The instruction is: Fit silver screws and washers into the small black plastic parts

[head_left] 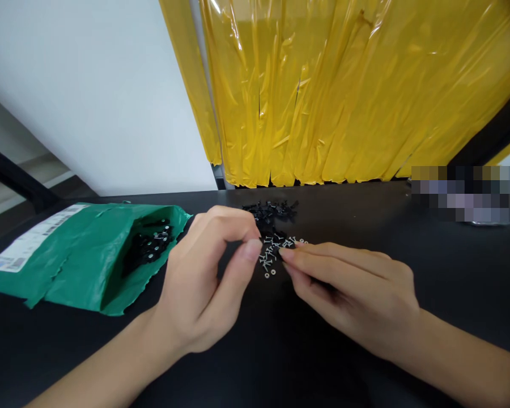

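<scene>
My left hand [206, 277] is raised beside the small parts, thumb and index fingertip pressed together in a pinch. Anything between those fingertips is too small or hidden to make out. Just right of it, my right hand [348, 283] has its fingertips together at the edge of a small heap of silver screws [268, 252]. What the right fingers pinch, if anything, is not clear. Two silver washers [273, 272] lie below the heap. Behind it is a spread pile of small black parts, seemingly screws [272, 212], partly covered by the left hand.
A torn-open green plastic mailing bag [80, 283] lies on the left, with black and silver small parts [155, 241] in its mouth. A blurred-out item [463, 195] stands at the right back. Yellow plastic film [323, 102] hangs behind the black table [238, 368], beside a white panel [110, 96].
</scene>
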The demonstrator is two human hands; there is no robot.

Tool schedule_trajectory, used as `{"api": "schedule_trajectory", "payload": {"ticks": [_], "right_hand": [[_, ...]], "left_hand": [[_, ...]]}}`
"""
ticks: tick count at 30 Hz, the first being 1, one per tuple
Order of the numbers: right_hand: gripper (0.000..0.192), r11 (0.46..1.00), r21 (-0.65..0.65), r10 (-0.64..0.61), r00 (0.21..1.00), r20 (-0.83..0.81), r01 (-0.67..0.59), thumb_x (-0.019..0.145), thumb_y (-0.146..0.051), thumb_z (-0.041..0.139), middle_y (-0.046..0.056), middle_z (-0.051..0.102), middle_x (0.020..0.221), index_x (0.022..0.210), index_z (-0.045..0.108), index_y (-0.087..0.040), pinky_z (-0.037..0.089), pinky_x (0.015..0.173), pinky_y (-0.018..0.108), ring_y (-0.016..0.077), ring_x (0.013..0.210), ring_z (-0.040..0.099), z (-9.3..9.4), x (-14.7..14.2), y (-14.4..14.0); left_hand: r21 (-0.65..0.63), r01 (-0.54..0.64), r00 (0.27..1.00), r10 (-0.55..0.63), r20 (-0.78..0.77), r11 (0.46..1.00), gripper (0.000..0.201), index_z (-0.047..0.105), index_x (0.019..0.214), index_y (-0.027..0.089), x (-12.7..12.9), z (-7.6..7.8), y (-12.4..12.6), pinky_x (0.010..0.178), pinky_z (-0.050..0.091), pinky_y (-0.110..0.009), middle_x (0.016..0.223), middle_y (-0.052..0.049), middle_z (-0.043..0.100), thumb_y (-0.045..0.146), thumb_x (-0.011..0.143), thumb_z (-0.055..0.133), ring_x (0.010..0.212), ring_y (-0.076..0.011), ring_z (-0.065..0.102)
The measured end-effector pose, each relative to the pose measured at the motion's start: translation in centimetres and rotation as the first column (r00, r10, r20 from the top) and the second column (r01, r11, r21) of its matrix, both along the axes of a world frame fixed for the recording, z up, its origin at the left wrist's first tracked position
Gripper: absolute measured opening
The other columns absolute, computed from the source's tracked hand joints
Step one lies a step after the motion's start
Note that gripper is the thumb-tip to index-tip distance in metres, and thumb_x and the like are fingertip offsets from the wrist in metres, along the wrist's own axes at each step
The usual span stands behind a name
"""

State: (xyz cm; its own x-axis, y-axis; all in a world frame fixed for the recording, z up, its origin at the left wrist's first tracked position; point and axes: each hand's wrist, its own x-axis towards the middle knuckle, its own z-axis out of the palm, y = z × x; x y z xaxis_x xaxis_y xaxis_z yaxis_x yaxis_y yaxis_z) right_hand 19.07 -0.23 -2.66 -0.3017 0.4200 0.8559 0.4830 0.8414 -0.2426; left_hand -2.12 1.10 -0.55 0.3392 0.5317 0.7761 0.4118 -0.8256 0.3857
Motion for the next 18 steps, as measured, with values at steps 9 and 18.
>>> {"api": "schedule_trajectory", "payload": {"ticks": [9, 18], "right_hand": [[0.021, 1.0, -0.007, -0.018, 0.999, 0.035, 0.019, 0.086, -0.003, 0.072, 0.007, 0.084, 0.094, 0.103, 0.076, -0.014, 0.064, 0.084, 0.013, 0.011, 0.08, 0.08, 0.0, 0.4, -0.2], [0.027, 0.992, -0.121, 0.037, 0.999, 0.03, -0.033, 0.092, -0.006, 0.066, 0.001, 0.083, 0.095, 0.112, 0.07, -0.024, 0.067, 0.071, 0.022, 0.0131, 0.078, 0.079, -0.5, 0.3, 0.1]], "left_hand": [[-0.035, -0.246, 0.967, 0.247, 0.066, 0.969, 0.03, 0.057, 0.071, 0.021, -0.5, 0.3, 1.5, 0.078, 0.048, -0.032, 0.088, -0.002, 0.064, 0.017, 0.1, 0.056, 0.083, -0.0161, 0.06], [-0.706, 0.085, 0.848, 0.322, 0.422, 0.703, 0.045, 0.078, 0.12, 0.031, -1.1, 0.9, 2.7, 0.083, 0.054, -0.028, 0.123, -0.004, 0.071, 0.02, 0.076, 0.084, 0.104, -0.0198, 0.065]]}}
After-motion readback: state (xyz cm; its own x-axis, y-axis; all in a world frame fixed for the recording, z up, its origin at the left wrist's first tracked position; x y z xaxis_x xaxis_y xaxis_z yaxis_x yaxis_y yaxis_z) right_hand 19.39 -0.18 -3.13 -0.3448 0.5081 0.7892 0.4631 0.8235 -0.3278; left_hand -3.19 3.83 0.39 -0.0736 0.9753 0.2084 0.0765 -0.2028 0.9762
